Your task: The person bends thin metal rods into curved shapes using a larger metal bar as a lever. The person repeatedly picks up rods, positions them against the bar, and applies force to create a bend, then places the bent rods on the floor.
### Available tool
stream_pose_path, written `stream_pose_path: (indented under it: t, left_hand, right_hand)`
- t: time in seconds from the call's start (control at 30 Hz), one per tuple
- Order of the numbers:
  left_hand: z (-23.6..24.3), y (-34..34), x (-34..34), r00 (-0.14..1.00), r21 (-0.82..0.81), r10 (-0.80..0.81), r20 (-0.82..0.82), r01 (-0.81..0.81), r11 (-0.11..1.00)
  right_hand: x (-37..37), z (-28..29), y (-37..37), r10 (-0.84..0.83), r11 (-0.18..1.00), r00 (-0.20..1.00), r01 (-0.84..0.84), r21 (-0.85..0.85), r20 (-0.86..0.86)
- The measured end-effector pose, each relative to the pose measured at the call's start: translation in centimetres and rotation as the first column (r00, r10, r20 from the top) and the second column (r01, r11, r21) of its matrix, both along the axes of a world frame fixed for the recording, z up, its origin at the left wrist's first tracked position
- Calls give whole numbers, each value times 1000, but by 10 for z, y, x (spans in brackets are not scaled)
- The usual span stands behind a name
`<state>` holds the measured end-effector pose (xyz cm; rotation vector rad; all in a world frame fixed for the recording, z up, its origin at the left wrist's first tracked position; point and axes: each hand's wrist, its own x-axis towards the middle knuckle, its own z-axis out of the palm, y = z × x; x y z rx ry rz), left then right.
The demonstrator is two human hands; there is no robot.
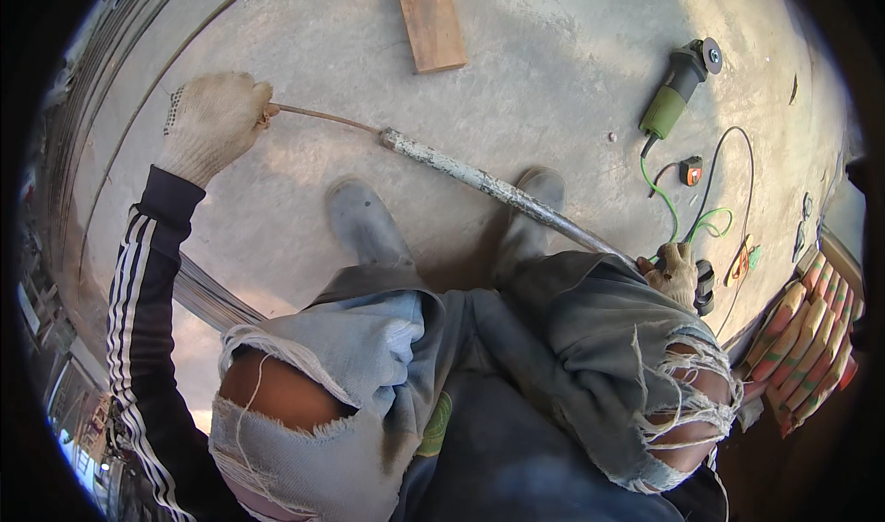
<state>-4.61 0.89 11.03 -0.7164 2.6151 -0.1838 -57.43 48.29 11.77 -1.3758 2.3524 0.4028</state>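
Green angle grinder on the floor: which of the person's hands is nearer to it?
Right. The right hand, at the near end of the pipe, is below the grinder in the picture. The left hand, holding the thin rod, is far to the grinder's left.

A slim pipe (502, 190), its pale paint chipped, was slanted from ten o'clock to four; at its ten-o'clock end a thin, brownish, slightly bent rod (327, 116) was seen.
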Motion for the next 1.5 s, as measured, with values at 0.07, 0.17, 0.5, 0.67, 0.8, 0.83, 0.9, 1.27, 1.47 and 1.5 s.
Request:
stream_pose_path:
  t: [0.07,0.17,0.5,0.67,0.8,0.83,0.9,1.27,1.47,1.5]
  left_hand:
    - [0,4,2,998,-16,46,35,-46,999]
    - [-2,17,7,991,-2,122,62,-122,993]
    - [-12,3,12,922,94,319,221,-345,934]
    - [-30,1,31,901,149,353,251,-396,906]
    - [-49,0,42,891,176,383,243,-428,886]
    - [-53,-2,45,893,174,366,261,-417,892]
    - [-63,-9,47,900,184,347,263,-400,898]
    - [-86,-33,56,880,215,271,391,-373,902]
    - [-125,17,104,868,297,487,96,-492,819]
    - [-130,33,119,809,312,583,78,-575,756]
  right_hand:
    - [4,-15,-12,-18,996,951,-11,93,307]
    - [19,-54,-8,-161,865,958,22,501,237]
    - [17,-45,25,-128,898,980,50,437,151]
    - [13,-35,25,-124,905,978,42,423,169]
    - [3,-42,24,-103,911,977,17,412,189]
    - [2,-45,23,-99,909,977,11,417,190]
    - [2,-53,19,-90,908,977,1,420,194]
    - [-1,-79,8,-21,947,973,-54,316,228]
    - [-1,-89,20,-36,936,976,-42,350,214]
    - [0,-88,20,-43,932,967,-52,358,250]
